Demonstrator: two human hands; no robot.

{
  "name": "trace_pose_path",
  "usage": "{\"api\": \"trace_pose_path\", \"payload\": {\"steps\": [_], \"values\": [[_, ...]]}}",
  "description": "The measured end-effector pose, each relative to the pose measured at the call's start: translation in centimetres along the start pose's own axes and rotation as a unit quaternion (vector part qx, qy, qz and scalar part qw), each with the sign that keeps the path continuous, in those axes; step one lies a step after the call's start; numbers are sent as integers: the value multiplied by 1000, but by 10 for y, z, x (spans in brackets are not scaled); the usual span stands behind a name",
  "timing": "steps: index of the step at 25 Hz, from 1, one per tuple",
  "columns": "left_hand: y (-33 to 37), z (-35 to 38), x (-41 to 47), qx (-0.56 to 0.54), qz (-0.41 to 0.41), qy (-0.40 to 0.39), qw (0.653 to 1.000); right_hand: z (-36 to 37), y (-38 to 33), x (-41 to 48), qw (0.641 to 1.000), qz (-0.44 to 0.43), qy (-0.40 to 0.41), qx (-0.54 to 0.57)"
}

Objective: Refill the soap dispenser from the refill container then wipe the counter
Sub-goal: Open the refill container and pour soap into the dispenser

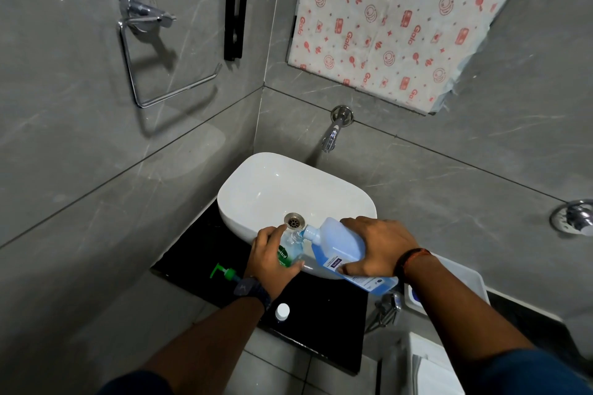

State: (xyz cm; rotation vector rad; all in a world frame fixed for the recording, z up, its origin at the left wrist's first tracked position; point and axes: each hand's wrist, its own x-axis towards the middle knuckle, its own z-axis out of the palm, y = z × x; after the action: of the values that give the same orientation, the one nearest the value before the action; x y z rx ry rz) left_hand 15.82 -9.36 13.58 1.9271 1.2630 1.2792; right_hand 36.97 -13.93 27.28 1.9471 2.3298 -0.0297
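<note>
My left hand (272, 258) grips a clear soap dispenser bottle (290, 248) with a green label, held over the front rim of the white basin (256, 189). My right hand (375, 245) holds the blue refill container (338, 242) tipped to the left, its mouth touching the dispenser's open neck. The green pump head (224, 272) lies on the black counter (321, 321) left of my left wrist. A white cap (282, 311) rests on the counter near its front edge.
A chrome tap (333, 135) juts from the grey tiled wall above the basin. A towel ring (154, 51) hangs on the left wall. A patterned sheet (401, 19) covers the area above the tap. White fixtures (449, 285) stand at the lower right.
</note>
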Motion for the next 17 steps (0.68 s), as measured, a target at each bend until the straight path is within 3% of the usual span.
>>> {"api": "trace_pose_path", "payload": {"steps": [17], "values": [[1, -1, -2, -5, -7, -1, 1000, -5, -4, -2, 1000, 0, -4, -8]]}}
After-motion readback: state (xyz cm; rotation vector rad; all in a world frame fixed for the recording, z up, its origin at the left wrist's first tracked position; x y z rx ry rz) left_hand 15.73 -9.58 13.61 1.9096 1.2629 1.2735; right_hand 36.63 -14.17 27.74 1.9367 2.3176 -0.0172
